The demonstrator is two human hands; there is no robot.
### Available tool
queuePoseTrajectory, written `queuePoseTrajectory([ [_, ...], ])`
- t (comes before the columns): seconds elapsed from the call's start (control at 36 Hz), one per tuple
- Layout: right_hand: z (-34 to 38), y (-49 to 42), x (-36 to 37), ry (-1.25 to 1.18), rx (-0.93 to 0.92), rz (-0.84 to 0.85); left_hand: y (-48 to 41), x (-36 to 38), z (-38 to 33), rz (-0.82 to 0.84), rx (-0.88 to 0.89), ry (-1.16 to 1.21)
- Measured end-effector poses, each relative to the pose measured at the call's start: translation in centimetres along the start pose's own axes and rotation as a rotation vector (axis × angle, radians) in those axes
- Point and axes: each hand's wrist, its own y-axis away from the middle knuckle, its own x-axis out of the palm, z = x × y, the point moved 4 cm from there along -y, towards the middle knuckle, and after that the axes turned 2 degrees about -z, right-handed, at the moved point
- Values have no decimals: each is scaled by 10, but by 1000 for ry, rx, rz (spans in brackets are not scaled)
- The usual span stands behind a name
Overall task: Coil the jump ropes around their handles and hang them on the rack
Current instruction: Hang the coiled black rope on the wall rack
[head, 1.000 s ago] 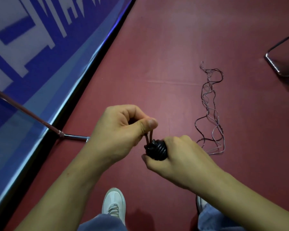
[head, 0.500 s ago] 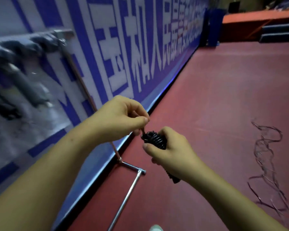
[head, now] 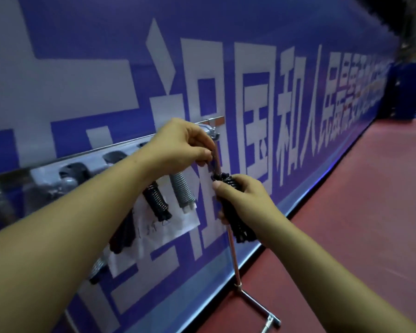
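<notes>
My right hand (head: pixel 243 200) grips a black jump rope bundle (head: pixel 235 219), its cord coiled around the handles. My left hand (head: pixel 180 143) pinches the short cord loop above the bundle, close to the right end of the metal rack bar (head: pixel 120 146). The rack's upright pole (head: pixel 232 246) runs down just behind the bundle. Several coiled ropes hang on the bar to the left, among them a black one (head: pixel 157 203) and a grey one (head: pixel 183 192). Those further left are blurred.
A long blue banner (head: pixel 250 92) with large white characters stands behind the rack. The rack's foot (head: pixel 262 311) sticks out over the red floor (head: pixel 358 212) at the bottom right. A dark blue block (head: pixel 408 90) stands at the banner's far end.
My view has swung up from the floor to the rack. Both hands have lifted the coiled bundle up beside the rack's right end. The loose ropes on the floor are out of view.
</notes>
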Motion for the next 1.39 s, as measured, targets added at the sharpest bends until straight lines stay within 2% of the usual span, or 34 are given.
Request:
queuePoseTrajectory([
  [0.19, -3, -86, 23, -35, 16, 59, -76, -20, 34, -104, -11, -262],
  [0.33, -26, -127, 29, -1, 39, 46, -107, -16, 64, -121, -63, -347],
  [0.67, -44, -146, 31, -73, -26, -5, -127, -13, 83, -93, -86, -314],
  [0.81, -52, -146, 26, -34, -7, -28, -133, -3, 81, -69, -125, -379],
  [0.94, -61, -148, 27, 109, 29, -7, -133, -6, 89, -96, -190, -369],
  [1.14, -67, -133, 5, 249, 119, -12, -108, 3, 82, -282, -58, -267],
  [1.19, -68, -119, -14, 272, 167, -14, -98, 12, 72, -281, 0, -270],
  [1.31, -74, -79, -65, 396, 267, -12, -79, 36, 37, -227, 184, -460],
  [1.39, -88, -35, -113, 567, 368, 40, -67, 67, 14, -156, 208, -464],
])
